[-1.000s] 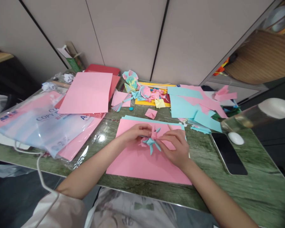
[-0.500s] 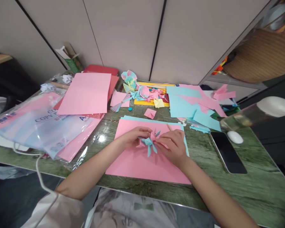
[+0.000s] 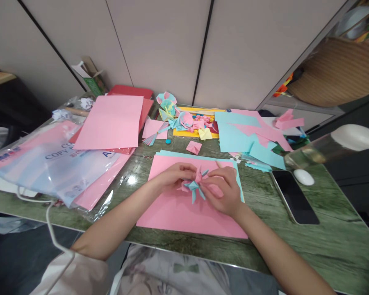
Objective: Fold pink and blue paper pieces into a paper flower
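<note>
Above the green table (image 3: pixel 256 189), back from its front edge, left hand (image 3: pixel 174 176) and right hand (image 3: pixel 227 191) pinch a spiky pink-and-blue folded-paper piece (image 3: pixel 193 186) (its sides partly covered).

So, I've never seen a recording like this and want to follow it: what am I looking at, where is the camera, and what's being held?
There's no machine here, just a person's bare hands. The camera sits on the person's head, looking forward and down, so the left hand appears on the left and the right hand on the right. Between their fingers they hold a pink-and-blue folded paper piece, over a large pink sheet on a green table. To the left lies a plastic paper pack; to the right, a phone. Toward the back are small paper flowers. The fingers hide part of the grip.
</note>
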Motion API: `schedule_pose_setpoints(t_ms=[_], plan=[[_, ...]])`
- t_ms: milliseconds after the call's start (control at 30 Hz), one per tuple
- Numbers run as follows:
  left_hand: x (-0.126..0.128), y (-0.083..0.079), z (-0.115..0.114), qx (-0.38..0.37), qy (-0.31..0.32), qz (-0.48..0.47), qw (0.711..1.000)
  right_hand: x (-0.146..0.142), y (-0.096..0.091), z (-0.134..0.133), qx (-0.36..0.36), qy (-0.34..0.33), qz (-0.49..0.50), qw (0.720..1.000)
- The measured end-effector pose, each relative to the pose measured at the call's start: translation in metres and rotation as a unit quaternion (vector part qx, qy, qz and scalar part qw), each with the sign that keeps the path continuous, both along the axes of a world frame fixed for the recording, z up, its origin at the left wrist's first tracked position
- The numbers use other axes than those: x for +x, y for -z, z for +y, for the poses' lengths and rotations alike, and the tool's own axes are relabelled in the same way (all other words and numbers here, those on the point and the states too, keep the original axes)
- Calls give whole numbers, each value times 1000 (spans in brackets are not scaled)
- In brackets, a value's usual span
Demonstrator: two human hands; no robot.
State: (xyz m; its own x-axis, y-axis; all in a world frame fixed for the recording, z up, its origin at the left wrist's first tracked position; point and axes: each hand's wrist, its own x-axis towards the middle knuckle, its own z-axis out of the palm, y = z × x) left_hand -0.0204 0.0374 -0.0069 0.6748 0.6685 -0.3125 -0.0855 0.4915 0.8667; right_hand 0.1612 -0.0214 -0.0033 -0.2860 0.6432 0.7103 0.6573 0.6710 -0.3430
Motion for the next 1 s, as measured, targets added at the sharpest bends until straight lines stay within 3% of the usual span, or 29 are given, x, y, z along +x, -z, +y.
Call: schedule_pose_setpoints(t_ms=[67,167,267,367,700,1000], plan=[[1,-4,-2,96,-28,44,994,1,-3,0,-74,13,75,994],[5,-10,-8,241,-105,127,956,1,-5,3,-185,76,166,966],[8,-13,-14,302,-144,176,926,-1,-5,9,-290,86,198,932],[10,-12,-18,311,-133,188,922,-3,-3,12,-335,74,207,916],[8,-10,-14,315,-131,153,927,-1,3,15,-352,54,213,910],[9,-13,-14,269,-125,123,947,-5,5,15,-404,7,254,879]])
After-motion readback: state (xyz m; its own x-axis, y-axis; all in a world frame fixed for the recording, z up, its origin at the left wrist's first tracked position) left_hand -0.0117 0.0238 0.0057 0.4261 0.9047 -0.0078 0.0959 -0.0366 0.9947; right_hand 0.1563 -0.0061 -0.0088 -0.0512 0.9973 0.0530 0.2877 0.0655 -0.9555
